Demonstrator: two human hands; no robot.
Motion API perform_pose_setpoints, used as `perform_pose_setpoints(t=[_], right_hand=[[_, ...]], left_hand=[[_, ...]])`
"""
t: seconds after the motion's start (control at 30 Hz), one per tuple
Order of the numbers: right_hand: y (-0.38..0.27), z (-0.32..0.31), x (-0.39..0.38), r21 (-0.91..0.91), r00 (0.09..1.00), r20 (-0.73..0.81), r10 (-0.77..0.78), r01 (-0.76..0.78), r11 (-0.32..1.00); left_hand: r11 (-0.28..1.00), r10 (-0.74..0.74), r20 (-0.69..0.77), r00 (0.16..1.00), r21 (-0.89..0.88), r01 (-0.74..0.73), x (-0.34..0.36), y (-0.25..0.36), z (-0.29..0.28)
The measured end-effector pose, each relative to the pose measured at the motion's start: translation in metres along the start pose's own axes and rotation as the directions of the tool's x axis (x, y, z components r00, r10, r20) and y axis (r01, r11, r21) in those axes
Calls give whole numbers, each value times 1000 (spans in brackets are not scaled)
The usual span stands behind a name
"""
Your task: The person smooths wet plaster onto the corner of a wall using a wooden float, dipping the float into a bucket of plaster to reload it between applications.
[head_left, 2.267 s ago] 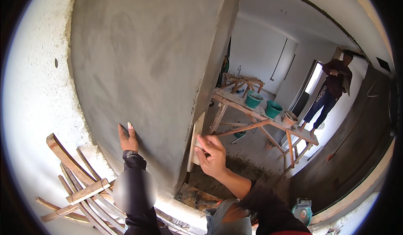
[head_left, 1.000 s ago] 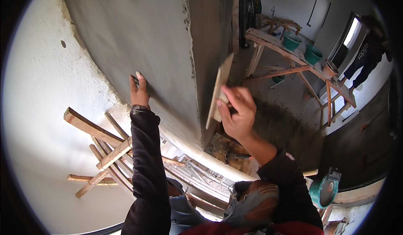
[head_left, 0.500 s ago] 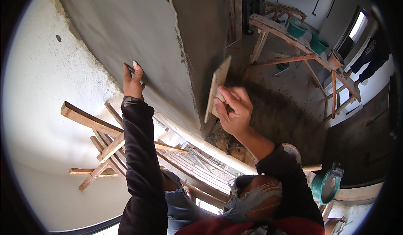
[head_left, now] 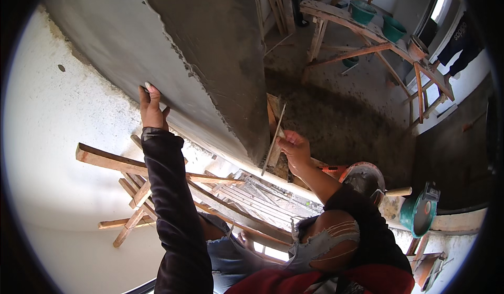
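Note:
Fingers apart, my left hand rests on the grey plastered wall face near its left edge, holding nothing. My right hand is closed on the handle of a thin pale float, tilted steeply beside the lower end of the wall's corner. The darker side face of this corner has a rough ridge of plaster along its edge. I cannot tell whether the float touches it.
A plank trestle with buckets stands beyond the opening, a co-worker's dark-trousered legs at its right end. Crossed timber lies low left. A grey-filled bucket and green bucket are at lower right.
My right hand with the float has dropped toward the foot of the corner. The view has tilted down, showing more buckets at lower right and less of the co-worker.

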State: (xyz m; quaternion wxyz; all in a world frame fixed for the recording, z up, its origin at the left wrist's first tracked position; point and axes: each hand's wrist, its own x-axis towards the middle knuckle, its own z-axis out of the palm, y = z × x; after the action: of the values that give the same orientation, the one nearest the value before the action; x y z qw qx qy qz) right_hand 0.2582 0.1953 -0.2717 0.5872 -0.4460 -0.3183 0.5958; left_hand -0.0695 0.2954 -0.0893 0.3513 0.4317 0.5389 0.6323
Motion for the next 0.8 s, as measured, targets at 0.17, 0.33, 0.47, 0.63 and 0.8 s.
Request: perform_pose_setpoints(t=[0.17, 0.33, 0.47, 0.63, 0.8], right_hand=[[-18, 36, -7, 240, 956, 113, 271, -291, 926], [-88, 85, -15, 244, 968, 221, 114, -169, 955], [-177, 130, -28, 186, 965, 261, 30, -81, 979], [-327, 199, -28, 308, 830, 375, -414, 310, 900], [-297, 143, -19, 283, 773, 457, -440, 342, 896]], left_hand=[[1000, -13, -28, 1000, -3, 13, 2, 0, 0], [1000, -14, -86, 996, -26, 12, -3, 3, 7], [1000, -1, -111, 994, -12, 0, -4, 5, 5], [994, 113, -142, 983, 16, -111, 5, -9, -1], [994, 93, -186, 978, 66, -82, 10, -15, -6]])
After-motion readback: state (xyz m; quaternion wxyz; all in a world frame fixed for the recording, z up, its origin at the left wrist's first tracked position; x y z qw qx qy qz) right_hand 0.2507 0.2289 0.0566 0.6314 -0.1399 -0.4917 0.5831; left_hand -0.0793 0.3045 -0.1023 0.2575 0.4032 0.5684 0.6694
